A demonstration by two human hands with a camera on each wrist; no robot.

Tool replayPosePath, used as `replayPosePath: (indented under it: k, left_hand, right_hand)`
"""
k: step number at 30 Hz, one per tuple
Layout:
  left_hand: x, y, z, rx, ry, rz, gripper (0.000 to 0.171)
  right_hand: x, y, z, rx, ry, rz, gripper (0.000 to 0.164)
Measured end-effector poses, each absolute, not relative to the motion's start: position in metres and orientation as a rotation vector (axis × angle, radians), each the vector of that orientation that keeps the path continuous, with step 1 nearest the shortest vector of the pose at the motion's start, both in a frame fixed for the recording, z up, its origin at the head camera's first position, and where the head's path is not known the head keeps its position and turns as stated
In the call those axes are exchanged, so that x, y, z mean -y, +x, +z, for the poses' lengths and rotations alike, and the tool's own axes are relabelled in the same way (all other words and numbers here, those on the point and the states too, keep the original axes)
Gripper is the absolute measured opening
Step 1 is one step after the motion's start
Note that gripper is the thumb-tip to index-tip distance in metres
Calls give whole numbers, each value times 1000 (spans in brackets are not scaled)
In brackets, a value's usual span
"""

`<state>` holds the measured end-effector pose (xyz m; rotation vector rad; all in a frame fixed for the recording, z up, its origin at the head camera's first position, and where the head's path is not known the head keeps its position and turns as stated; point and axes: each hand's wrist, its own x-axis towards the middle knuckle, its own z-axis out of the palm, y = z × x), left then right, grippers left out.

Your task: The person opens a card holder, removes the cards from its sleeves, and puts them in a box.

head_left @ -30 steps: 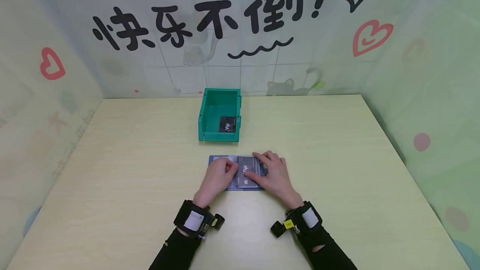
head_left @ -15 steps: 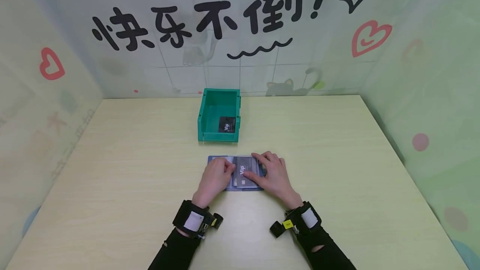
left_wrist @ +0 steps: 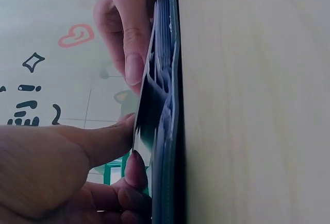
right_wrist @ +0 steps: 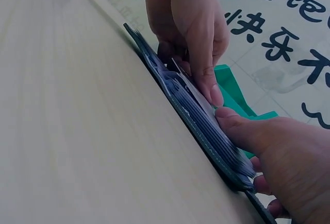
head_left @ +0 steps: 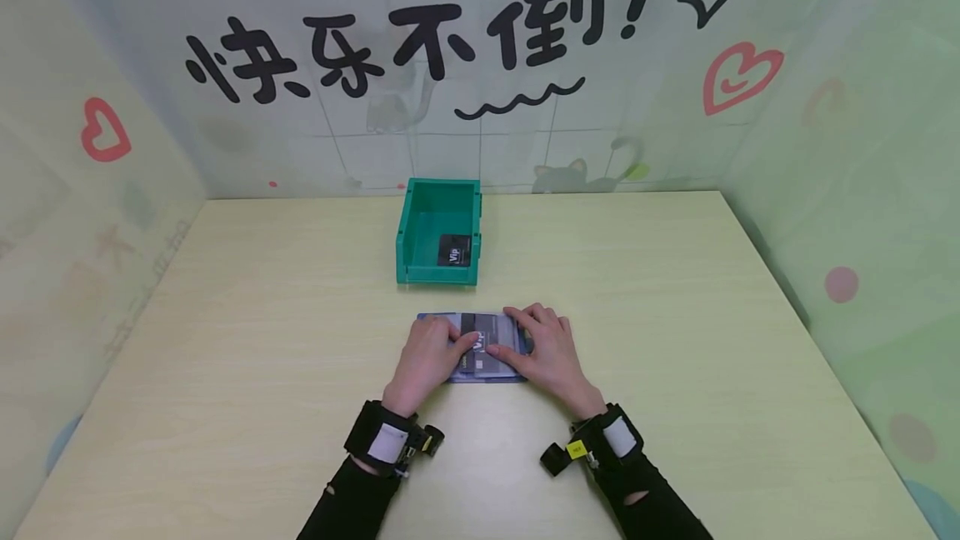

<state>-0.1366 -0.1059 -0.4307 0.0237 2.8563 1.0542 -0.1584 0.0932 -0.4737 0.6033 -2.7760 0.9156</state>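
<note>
An opened card holder [head_left: 504, 373] with clear sleeves lies flat on the table. A dark card [head_left: 468, 325] marked "Vip" sticks partly out of the left side of its right-hand sleeve. My left hand [head_left: 426, 357] pinches this card, thumb on top and index finger beneath, as the left wrist view shows the card's raised edge [left_wrist: 146, 98]. My right hand [head_left: 555, 357] holds the right side of the holder, its thumb pressing on the sleeve over the card and its fingers at the right edge. Stacked sleeve pages [right_wrist: 206, 126] show edge-on in the right wrist view.
Behind the holder stands a green bin [head_left: 437, 275] with a black "Vip" card [head_left: 454, 251] inside. A printed backdrop [head_left: 337, 148] rises at the table's far edge, with side panels left and right.
The card has slid slightly left, baring a dark strip outside the sleeve. My left thumb has shifted right, onto the card's lettering. The right hand stays in place.
</note>
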Motion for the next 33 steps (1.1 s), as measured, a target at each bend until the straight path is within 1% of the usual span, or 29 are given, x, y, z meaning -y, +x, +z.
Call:
replayPosePath:
  k: [7,23,33]
  left_hand:
    - [113,-139,-431,-2797,42,1099,31]
    - [128,-140,-435,-2737,-35,1386,17]
    - [133,-143,-434,-2792,-83,1415,21]
  right_hand:
    - [-93,-158,-473,2781,611,931,63]
    - [-94,-158,-474,2786,613,934,62]
    - [-94,-159,-475,2762,613,945,61]
